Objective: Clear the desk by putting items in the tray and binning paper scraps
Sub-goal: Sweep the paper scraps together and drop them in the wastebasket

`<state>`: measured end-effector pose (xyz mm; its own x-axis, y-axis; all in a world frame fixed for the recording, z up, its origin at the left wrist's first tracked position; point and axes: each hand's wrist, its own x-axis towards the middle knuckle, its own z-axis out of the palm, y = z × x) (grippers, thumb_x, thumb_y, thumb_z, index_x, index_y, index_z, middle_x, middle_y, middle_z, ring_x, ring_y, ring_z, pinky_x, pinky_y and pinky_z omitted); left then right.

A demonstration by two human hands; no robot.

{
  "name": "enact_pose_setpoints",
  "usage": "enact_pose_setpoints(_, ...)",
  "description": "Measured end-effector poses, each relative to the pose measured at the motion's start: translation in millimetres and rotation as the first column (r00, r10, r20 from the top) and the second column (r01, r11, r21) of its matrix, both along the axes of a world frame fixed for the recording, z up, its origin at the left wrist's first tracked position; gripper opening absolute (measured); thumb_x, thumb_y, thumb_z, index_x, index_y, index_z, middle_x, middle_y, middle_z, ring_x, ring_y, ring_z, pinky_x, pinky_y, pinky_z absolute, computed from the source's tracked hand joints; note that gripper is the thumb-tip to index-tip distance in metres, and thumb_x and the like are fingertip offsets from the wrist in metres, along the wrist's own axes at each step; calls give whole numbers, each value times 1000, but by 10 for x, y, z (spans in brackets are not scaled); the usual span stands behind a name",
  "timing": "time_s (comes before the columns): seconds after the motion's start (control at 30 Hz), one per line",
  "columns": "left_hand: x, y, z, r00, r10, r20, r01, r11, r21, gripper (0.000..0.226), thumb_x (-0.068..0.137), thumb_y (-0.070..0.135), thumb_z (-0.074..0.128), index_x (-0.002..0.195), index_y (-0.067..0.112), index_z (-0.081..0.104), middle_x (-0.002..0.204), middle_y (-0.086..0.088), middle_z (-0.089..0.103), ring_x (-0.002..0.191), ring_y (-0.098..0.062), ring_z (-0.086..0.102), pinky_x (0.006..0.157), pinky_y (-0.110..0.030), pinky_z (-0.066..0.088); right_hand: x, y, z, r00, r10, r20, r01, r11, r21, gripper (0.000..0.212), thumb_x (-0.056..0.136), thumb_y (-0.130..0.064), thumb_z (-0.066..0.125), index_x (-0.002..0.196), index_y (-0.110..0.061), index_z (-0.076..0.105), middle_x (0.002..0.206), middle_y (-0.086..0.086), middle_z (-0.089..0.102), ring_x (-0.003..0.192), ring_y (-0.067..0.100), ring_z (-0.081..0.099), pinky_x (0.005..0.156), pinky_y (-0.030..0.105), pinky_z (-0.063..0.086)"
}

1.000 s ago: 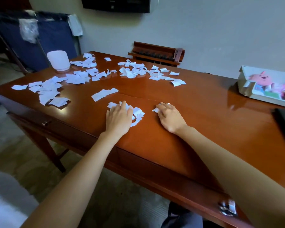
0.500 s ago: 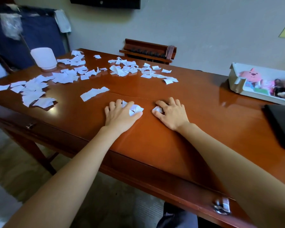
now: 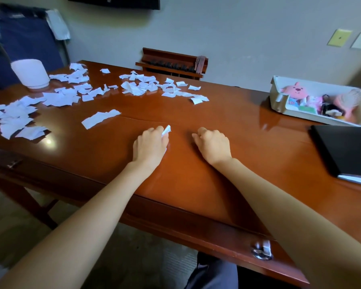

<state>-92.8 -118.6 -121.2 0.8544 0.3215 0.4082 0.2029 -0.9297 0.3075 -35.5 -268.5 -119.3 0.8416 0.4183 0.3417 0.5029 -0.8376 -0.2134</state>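
Gripping a crumpled white scrap (image 3: 166, 130) in the left hand (image 3: 149, 146) at mid-frame, fingers curling round it and one paper corner poking out past the knuckles. Resting the right hand (image 3: 214, 144) just to the right on the desk (image 3: 186, 174), knuckles up and fingers curling under, with no telling whether anything is inside. Holding the two hands side by side, near each other but not touching. Leaving many more paper scraps (image 3: 58, 99) lying loose across the upper left of the frame, spreading from the left edge toward the upper centre, and one long strip (image 3: 100, 118) lying nearest, just up and left of the left hand. Facing a white tray (image 3: 279, 97) at the upper right of the frame, standing on the desk well apart from both hands and holding a pink toy (image 3: 293, 89) among other small items too blurred for naming. Also taking in a black folder (image 3: 346, 149) lying at the right edge just below the tray, a white tub (image 3: 30, 73) standing at the upper left beside the scraps, and a wooden rack (image 3: 171, 63) showing beyond the desk's far edge at upper centre.
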Motion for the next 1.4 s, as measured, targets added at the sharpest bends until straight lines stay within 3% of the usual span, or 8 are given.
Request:
enact_pose_setpoints(0.13, 38, -302, 63, 994, -82, 79, 94, 981, -171, 31, 99, 27, 42, 93, 3, 59, 88, -7, 63, 74, -17, 57, 55, -16, 37, 45, -335, 133, 958, -80, -275, 173, 927, 332, 39, 97, -28, 47, 60, -14, 47, 83, 8, 67, 73, 24, 58, 68, 26, 42)
enact_pose_setpoints(0.27, 124, -743, 187, 984, -126, 129, 161, 937, -311, 30, 97, 31, 44, 79, 9, 54, 78, -4, 57, 67, -13, 54, 51, -14, 37, 12, -818, 310, 937, -141, -318, 290, 822, 490, 40, 94, -26, 51, 56, -14, 46, 60, -4, 55, 56, 11, 49, 59, 25, 35)
enact_pose_setpoints(0.57, 8, -2489, 515, 859, -406, 311, 512, 667, -541, 33, 93, 26, 48, 69, 3, 52, 57, -4, 43, 65, -27, 47, 58, -30, 33, -572, -2237, 540, 914, -371, -166, 385, 658, 647, 38, 92, -24, 53, 62, -1, 53, 49, -7, 48, 46, 5, 48, 51, 17, 35)
enact_pose_setpoints(0.73, -298, -3703, 440, 732, -585, 348, 655, 467, -594, 37, 90, 21, 52, 59, 4, 42, 50, 0, 35, 64, -33, 39, 60, -31, 29, -1141, -3349, 442, 787, -604, -127, 515, 529, 675, 41, 90, -25, 53, 57, -3, 47, 51, 5, 44, 52, 13, 36, 55, 31, 31)
enact_pose_setpoints(0.87, -687, -4603, 223, 621, -730, 286, 703, 357, -615, 43, 90, 24, 49, 53, 11, 32, 52, -6, 36, 63, -26, 39, 59, -32, 28, -1664, -4181, 136, 660, -716, -225, 646, 390, 656, 39, 89, -25, 54, 53, -11, 48, 47, -6, 44, 44, 1, 43, 49, 16, 31)
enact_pose_setpoints(1.03, -1149, -5426, -120, 530, -830, 172, 735, 349, -581, 47, 92, 23, 47, 52, 17, 23, 63, -20, 43, 65, -26, 37, 58, -31, 25, -2250, -4934, -444, 494, -786, -371, 789, 226, 572, 39, 91, -24, 54, 55, -13, 46, 47, -11, 42, 46, 5, 38, 45, 12, 32)
enact_pose_setpoints(1.2, -1347, -6024, -546, 438, -899, 26, 723, 334, -605, 46, 92, 21, 48, 52, 17, 25, 52, -6, 30, 65, -25, 35, 56, -31, 21, -2544, -5399, -1060, 368, -779, -507, 865, 87, 494, 48, 91, -24, 55, 49, -16, 33, 49, -6, 37, 49, 9, 32, 44, 19, 25)
enact_pose_setpoints(1.4, -1342, -6539, -1521, 374, -880, -292, 619, 471, -629, 47, 93, 21, 46, 52, 14, 25, 54, -1, 33, 68, -26, 36, 58, -30, 21, -2686, -5843, -1907, 211, -715, -666, 948, -17, 319, 40, 92, -27, 52, 82, 11, 59, 69, 11, 52, 69, 22, 47, 61, 29, 31)
